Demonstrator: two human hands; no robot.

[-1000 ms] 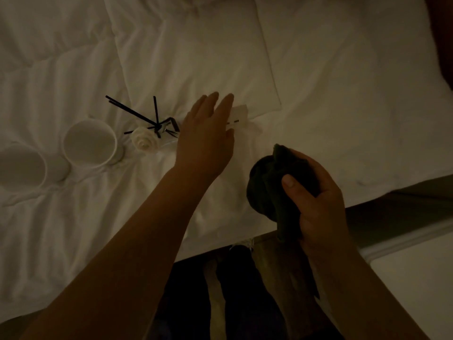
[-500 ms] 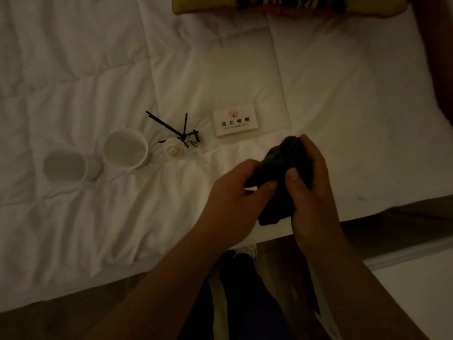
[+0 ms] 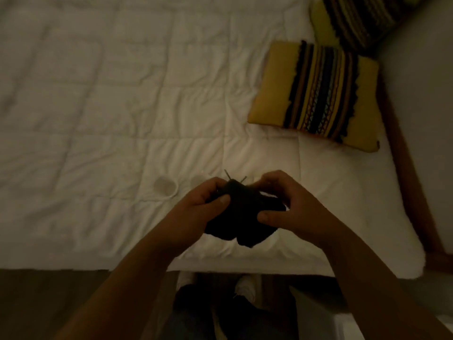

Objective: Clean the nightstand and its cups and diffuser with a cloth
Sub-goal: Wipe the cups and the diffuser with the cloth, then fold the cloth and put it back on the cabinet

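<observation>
Both hands hold a dark cloth above the white bed. My left hand grips its left side with the thumb on top. My right hand grips its right side. A white cup lies on the bedding just left of my left hand, and a second cup shows partly above that hand. The diffuser's dark reed tips stick out above the cloth; the rest of the diffuser is hidden behind the cloth and hands.
The white quilted duvet fills most of the view. Two yellow striped cushions lie at the upper right. The bed's front edge runs along the bottom, with my feet on the dark floor below it. A brown bed frame borders the right.
The view has tilted up and to the left, so the cushions are in sight. Both hands have moved apart on the cloth and now cover the diffuser and the small sign.
</observation>
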